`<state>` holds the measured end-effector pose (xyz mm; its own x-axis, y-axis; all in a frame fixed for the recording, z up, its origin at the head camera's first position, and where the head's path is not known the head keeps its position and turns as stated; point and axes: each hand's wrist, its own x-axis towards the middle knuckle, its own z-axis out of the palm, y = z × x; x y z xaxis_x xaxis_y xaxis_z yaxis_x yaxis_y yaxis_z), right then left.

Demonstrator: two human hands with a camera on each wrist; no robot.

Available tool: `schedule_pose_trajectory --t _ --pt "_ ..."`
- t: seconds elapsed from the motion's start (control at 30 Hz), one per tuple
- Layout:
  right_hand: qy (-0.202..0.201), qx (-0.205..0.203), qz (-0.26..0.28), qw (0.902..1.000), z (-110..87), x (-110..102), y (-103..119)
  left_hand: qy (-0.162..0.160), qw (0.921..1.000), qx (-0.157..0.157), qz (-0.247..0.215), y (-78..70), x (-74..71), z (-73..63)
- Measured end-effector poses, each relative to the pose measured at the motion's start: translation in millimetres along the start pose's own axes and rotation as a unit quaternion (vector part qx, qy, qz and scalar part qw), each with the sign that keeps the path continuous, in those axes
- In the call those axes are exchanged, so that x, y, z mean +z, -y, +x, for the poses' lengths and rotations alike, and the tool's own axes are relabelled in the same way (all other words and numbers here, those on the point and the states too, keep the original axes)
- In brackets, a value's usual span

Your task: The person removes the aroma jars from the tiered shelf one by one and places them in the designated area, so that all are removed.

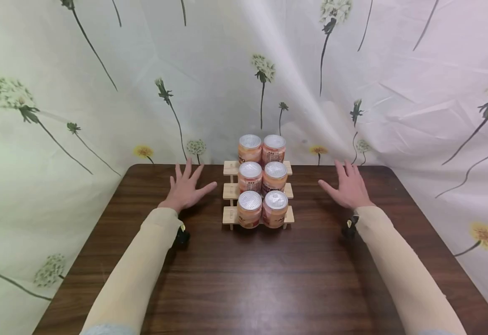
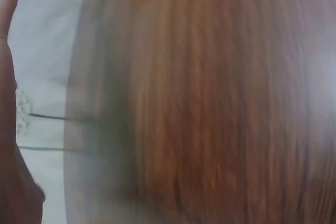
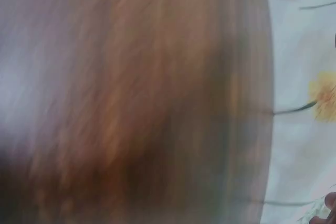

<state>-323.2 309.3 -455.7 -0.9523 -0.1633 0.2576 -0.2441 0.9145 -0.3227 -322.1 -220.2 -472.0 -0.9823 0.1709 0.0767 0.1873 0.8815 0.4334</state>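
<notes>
Several round tins with silver lids stand two to a step on a three-step pale wooden rack (image 1: 230, 215) at the far middle of the table. A front-left tin (image 1: 250, 211) and a front-right tin (image 1: 275, 211) have orange-pink labels. To the left of the rack, my left hand (image 1: 185, 188) is spread with straight fingers and holds nothing. My right hand (image 1: 350, 186) is likewise spread, apart from the rack on its right side. Only a dark edge of the left hand (image 2: 11, 129) shows in the left wrist view; fingertips (image 3: 329, 211) peek into the right wrist view's lower corner.
The dark brown wooden table (image 1: 252, 284) has rounded far corners. A white cloth (image 1: 218, 79) printed with dandelions hangs behind it and along both sides, close to the table's edges. Both wrists wear dark straps over cream sleeves.
</notes>
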Motion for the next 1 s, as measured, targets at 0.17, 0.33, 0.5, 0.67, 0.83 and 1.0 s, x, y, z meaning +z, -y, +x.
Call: schedule_pose_trajectory --t 0.17,0.33,0.5,0.67,0.83,1.0 --pt "-0.006 -0.014 0.057 0.9983 10.8 -3 23 0.006 0.9924 0.02 -0.121 -18.6 0.2 -1.5" --pt "0.01 -0.018 0.117 0.9929 21.2 -8 51 0.025 0.973 0.016 -0.229 -39.8 4.9 -7.2" --pt "0.011 -0.047 0.163 0.9854 31.1 -17 79 0.052 0.9281 0.021 -0.368 -50.9 12.3 -9.9" --pt "0.023 -0.051 0.204 0.9774 38.8 -28 109 0.082 0.8856 0.012 -0.457 -55.0 21.1 -12.6" --pt "0.029 -0.06 0.255 0.9646 48.9 -33 132 0.087 0.8664 0.007 -0.492 -54.1 32.3 -14.4" --pt "0.046 -0.062 0.311 0.9473 57.3 -37 148 0.082 0.8638 -0.009 -0.497 -54.7 37.5 -16.0"
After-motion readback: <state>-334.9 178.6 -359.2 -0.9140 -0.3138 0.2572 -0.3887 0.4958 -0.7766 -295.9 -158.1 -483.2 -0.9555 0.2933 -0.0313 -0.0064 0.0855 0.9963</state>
